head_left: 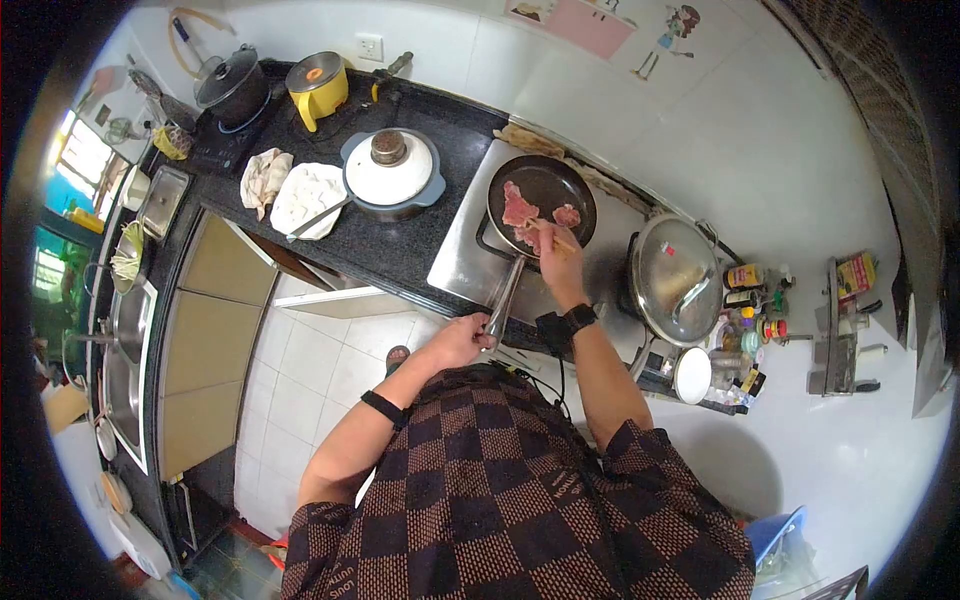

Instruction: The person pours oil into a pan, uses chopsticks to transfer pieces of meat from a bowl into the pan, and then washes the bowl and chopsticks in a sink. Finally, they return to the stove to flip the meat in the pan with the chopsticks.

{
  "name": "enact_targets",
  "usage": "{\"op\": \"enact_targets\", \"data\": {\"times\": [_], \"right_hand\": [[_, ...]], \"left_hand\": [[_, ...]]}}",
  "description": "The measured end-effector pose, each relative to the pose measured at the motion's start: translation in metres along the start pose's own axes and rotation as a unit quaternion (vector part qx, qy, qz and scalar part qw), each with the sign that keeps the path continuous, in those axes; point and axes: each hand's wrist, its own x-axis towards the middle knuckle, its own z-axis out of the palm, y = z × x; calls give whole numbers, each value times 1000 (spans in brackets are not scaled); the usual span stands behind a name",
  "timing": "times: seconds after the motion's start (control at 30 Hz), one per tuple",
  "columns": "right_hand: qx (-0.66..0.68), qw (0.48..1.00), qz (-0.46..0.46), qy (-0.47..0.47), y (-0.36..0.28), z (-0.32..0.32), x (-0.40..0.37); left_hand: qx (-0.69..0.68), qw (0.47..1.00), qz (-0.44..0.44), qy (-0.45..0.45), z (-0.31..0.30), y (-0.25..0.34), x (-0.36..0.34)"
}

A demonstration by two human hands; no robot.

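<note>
My left hand (462, 340) is closed round the end of the frying pan's metal handle (507, 295). The dark frying pan (560, 181) sits on the left part of the steel stove. In it lie pieces of raw-looking pink meat (518, 206), with a smaller piece (567, 216) to the right. My right hand (560, 262) is over the pan's near rim, its fingers closed on light wooden chopsticks (566, 242). The chopstick tips reach down to the meat. My fingers partly hide them and some of the meat.
A large lidded wok (676, 275) stands right of the pan, with a white bowl (692, 375) and several seasoning bottles (742, 298) beyond it. On the counter to the left are a blue lidded pot (390, 180), a white plate (306, 200) and a yellow cooker (318, 88). A cabinet door (350, 301) hangs ajar below.
</note>
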Motion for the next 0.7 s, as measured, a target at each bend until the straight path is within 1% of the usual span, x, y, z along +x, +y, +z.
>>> {"op": "enact_targets", "data": {"times": [0.03,0.1,0.13,0.2,0.23,0.3,0.33,0.37,0.4,0.43,0.47,0.5,0.53,0.6,0.63,0.7], "right_hand": [[0,1000,2,2,-6,-8,-2],[-110,993,-39,26,-14,-29,-5],[-112,993,-38,27,-19,-35,-9],[-167,984,43,-46,-30,-46,-16],[-168,984,43,-45,-23,-43,-20],[-160,987,-16,-28,1,-31,-29],[-160,987,-15,-26,-1,-27,-29],[-96,995,-9,-20,-2,-23,-29],[-31,999,-2,-14,-3,-20,-30],[-31,999,1,-10,-6,-21,-31],[-39,999,-17,-7,-8,-23,-31],[-46,998,-35,-5,-11,-25,-31],[-47,998,-34,-1,-11,-27,-33],[-72,997,38,13,-9,-33,-36],[-73,996,39,15,-8,-37,-38],[-105,994,35,-12,-4,-48,-37]], "left_hand": [[-1,1000,-2,-13,-1,1,-1],[-22,1000,-9,-8,-2,4,-3],[-44,999,-16,0,-2,4,-3],[-39,999,-17,-8,-4,4,-1],[-33,999,-19,-15,-5,2,-1],[-29,999,-15,-25,-6,-2,0],[-24,999,-12,-32,-8,-6,0],[-22,999,-11,-34,-11,-10,0],[-7,1000,-7,-15,-14,-14,-1],[8,1000,-3,2,-17,-14,-3],[-38,998,-47,-15,-22,-15,-6],[-35,998,-46,-19,-26,-15,-9],[-56,998,-40,2,-29,-19,-14],[-88,995,-12,39,-31,-40,-21],[-87,995,-10,37,-34,-41,-28],[-117,990,-65,49,-48,-35,-45]]}}
